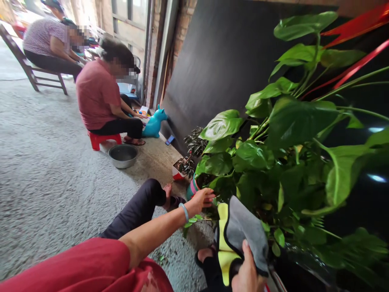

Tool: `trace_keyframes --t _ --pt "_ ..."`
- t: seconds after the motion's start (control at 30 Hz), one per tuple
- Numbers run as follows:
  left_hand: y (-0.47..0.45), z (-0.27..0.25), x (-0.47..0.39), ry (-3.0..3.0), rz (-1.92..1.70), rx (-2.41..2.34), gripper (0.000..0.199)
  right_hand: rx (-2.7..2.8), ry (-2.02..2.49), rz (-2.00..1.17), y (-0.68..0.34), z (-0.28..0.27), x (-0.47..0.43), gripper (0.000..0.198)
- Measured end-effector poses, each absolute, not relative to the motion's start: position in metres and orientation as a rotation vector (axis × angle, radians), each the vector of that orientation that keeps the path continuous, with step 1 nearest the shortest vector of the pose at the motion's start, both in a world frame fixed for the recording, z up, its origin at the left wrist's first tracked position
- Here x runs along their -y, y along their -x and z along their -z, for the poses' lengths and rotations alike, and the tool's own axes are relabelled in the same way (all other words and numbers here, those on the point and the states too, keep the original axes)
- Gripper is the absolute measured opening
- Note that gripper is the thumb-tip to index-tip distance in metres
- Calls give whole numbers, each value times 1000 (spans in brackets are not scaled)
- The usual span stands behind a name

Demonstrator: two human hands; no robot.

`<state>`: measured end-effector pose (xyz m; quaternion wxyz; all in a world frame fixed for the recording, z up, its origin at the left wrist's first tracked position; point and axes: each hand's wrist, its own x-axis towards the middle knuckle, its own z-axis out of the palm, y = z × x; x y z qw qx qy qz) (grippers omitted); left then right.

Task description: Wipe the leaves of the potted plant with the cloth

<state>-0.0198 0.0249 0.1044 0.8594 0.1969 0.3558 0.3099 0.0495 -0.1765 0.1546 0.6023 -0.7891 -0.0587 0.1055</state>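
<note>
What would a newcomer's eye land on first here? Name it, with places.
The big leafy green plant fills the right side. At its base the left hand reaches among the lower leaves, while the right hand grips a grey and yellow cloth at the bottom. Back left, a person in a red shirt sits behind a metal bowl.

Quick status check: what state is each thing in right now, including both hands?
left hand: open, reaching into the leaves, holding nothing.
right hand: shut on the cloth.
cloth: grey and yellow, folded over, held up beside the plant.
big leafy plant: upright, green leaves.
small potted plant: upright on the ground.
metal bowl: upright, looks empty.
</note>
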Motion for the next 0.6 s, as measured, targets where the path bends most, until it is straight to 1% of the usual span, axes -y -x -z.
trace_keyframes --t 0.17,0.33,0.5,0.6 --pt "37 -109 -38 -499 -833 -932 24 294 1808 -230 -56 -146 184 58" --pt "29 -103 -31 -657 -805 -1016 22 348 1789 -280 -46 -147 181 61" --pt "25 -95 -32 -657 -788 -1058 25 400 1831 -82 -59 -165 194 56" --pt "25 -90 -32 -668 -767 -1053 25 481 1830 1 -63 -166 196 50"
